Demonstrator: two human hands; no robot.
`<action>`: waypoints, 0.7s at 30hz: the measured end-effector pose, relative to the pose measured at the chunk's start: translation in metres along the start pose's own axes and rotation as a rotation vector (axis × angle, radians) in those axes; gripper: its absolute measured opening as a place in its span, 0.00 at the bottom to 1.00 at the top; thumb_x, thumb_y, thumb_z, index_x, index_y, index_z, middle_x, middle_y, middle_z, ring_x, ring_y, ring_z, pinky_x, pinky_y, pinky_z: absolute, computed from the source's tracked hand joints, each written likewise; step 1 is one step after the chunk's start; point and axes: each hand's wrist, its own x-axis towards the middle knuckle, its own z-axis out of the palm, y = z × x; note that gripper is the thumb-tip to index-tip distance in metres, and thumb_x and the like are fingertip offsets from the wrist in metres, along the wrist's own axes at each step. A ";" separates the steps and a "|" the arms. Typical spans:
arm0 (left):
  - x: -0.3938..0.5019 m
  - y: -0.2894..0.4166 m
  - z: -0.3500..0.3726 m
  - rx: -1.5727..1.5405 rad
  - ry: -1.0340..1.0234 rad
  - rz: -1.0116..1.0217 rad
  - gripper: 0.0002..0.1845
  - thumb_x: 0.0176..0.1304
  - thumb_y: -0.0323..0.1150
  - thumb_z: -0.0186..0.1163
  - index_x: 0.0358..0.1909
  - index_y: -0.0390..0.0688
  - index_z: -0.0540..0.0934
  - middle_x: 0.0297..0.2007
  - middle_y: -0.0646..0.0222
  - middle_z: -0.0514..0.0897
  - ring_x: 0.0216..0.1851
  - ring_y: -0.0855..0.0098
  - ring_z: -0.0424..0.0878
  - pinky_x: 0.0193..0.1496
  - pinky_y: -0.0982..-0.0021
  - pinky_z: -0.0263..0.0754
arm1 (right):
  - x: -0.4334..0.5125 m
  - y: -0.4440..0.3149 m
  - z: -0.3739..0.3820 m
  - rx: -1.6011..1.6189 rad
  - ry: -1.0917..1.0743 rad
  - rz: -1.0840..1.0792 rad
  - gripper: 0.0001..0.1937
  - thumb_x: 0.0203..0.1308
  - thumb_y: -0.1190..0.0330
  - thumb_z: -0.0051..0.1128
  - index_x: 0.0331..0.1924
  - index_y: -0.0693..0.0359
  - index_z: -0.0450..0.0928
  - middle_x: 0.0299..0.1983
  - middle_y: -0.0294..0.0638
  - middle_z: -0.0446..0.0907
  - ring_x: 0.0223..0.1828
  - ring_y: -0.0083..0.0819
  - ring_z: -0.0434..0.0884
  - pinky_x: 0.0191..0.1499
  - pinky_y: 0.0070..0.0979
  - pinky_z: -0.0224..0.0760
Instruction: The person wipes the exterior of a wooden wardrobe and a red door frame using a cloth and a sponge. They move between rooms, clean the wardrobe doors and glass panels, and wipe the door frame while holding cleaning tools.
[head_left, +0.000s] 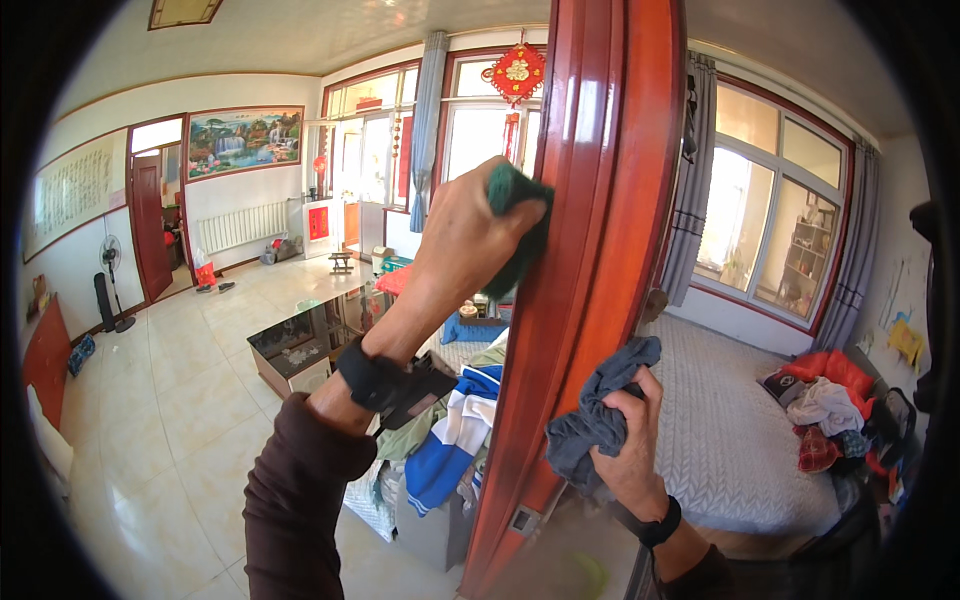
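Note:
My left hand (480, 225) is raised and grips a dark green scouring pad (517, 247), whose edge meets the side of a glossy red-brown wooden door frame (592, 225). Lower down on the right, my right hand (634, 439) clutches a crumpled dark grey cloth (596, 420) close in front of the frame; whether the cloth touches the wood I cannot tell. A metal strike plate (524, 519) is set into the frame below the cloth. Dark bands circle both wrists, and the left one carries a small black device (420, 390).
Left of the frame, a blue and white garment (450, 442) drapes over a sofa beside a dark glass-topped table (300, 337). To the right stands a bed (720, 420) with piled clothes (832, 412). Farther off are a standing fan (112, 277) and a white radiator (244, 226).

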 end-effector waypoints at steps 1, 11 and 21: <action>0.010 0.001 0.001 -0.013 0.020 -0.001 0.11 0.55 0.33 0.64 0.32 0.34 0.79 0.26 0.50 0.82 0.32 0.50 0.83 0.37 0.58 0.75 | 0.000 -0.001 0.000 0.003 0.000 0.006 0.27 0.41 0.78 0.72 0.48 0.54 0.71 0.55 0.45 0.66 0.52 0.45 0.70 0.54 0.40 0.65; -0.002 0.002 0.003 -0.045 -0.006 -0.065 0.12 0.54 0.32 0.65 0.32 0.33 0.77 0.26 0.47 0.81 0.33 0.45 0.81 0.37 0.56 0.74 | -0.004 0.003 -0.002 0.000 -0.018 0.015 0.28 0.40 0.78 0.72 0.48 0.55 0.71 0.55 0.45 0.66 0.55 0.47 0.69 0.56 0.41 0.65; -0.003 0.000 0.015 0.033 0.136 0.050 0.11 0.59 0.33 0.65 0.32 0.34 0.77 0.25 0.56 0.81 0.28 0.62 0.80 0.35 0.63 0.73 | -0.006 0.004 -0.002 -0.028 -0.045 0.016 0.28 0.42 0.84 0.65 0.49 0.56 0.68 0.58 0.52 0.63 0.58 0.50 0.68 0.59 0.42 0.64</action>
